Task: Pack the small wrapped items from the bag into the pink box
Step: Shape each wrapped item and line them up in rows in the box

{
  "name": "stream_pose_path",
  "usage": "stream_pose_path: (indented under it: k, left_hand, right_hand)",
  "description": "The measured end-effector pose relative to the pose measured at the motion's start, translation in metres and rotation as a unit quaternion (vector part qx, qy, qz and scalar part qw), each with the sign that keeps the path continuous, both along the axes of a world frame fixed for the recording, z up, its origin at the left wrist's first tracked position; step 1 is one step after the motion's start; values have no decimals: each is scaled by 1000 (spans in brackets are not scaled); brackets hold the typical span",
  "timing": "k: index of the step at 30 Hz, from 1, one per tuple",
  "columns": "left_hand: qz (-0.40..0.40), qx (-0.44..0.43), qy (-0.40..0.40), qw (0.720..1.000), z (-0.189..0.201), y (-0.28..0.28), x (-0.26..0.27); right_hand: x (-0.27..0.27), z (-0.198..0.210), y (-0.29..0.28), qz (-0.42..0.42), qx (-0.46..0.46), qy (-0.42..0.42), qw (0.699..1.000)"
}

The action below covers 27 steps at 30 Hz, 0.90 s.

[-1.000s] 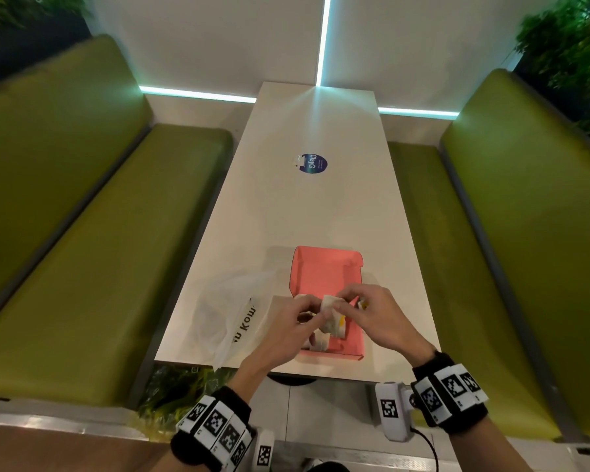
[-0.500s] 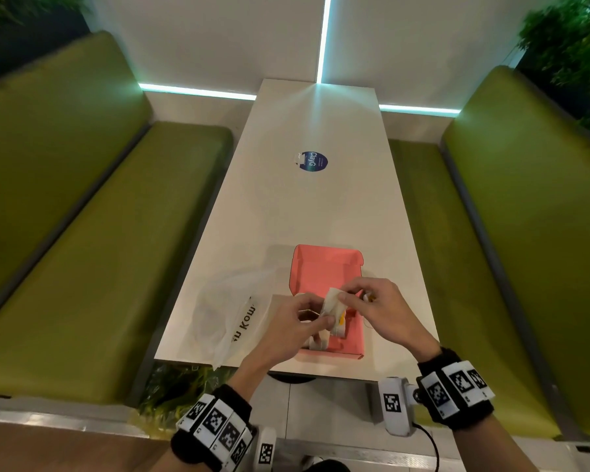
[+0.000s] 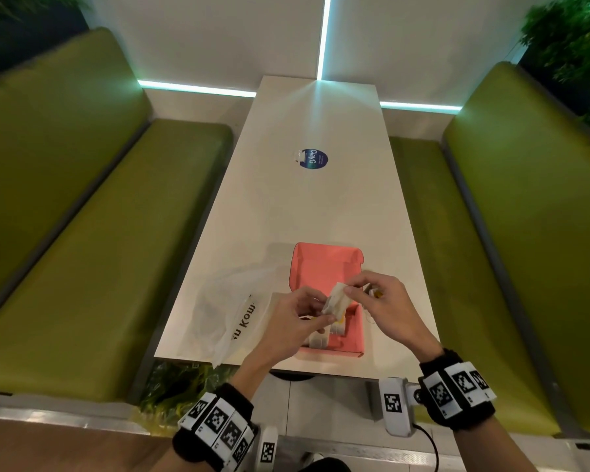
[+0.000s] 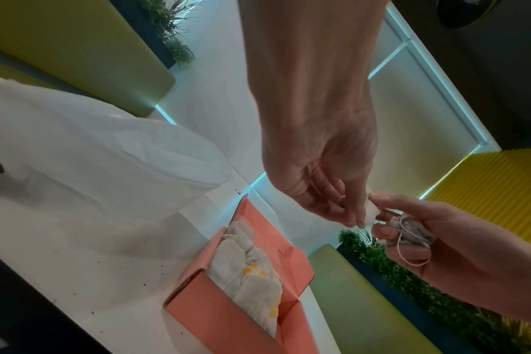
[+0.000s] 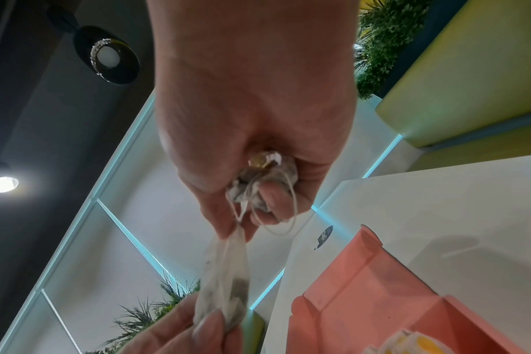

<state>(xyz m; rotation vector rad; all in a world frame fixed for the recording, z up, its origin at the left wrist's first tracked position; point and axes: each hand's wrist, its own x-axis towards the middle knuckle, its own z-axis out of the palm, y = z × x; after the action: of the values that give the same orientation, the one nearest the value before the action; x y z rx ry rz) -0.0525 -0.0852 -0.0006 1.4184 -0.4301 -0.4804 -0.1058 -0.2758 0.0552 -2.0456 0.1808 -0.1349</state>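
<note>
Roughly midway, judging by box fill.
Head: both hands pinch one tea bag above pink box; plastic bag lies just left of it, contents unclear.
Left wrist: left hand pinches bag corner; several tea bags already packed.
Right wrist: right hand also clutches second tea bag with string in palm.

A café or restaurant booth: two green padded benches flank a long white desk. A round branded sticker (reading "ClayG") marks it, with greenery and cyan light strips behind.
</note>
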Motion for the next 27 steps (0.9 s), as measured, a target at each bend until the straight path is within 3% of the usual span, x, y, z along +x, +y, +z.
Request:
stream_pose_path:
  k: [6,11,16,22,27]
  left_hand:
    - [-15,39,-15,999,-2,-7,-1]
    - [-16,71,-17,997,-8,-21,-1]
    - [-42,101,-4,994,-17,-29,-1]
    - [-6,185,-85,979,-35,-25,-7]
    - [-49,245,-187,950,-55,-15,-16]
  right_hand:
    - [-2,1,-2,-6,-23,3,1000]
    - [-8,0,-6,46,-101,47,993]
    - [-17,-12,-10,107,-217,87,966]
    - [-17,-46,-21,38,-202,112,972]
    - [-16,-67,-21,-19,-236,152,960]
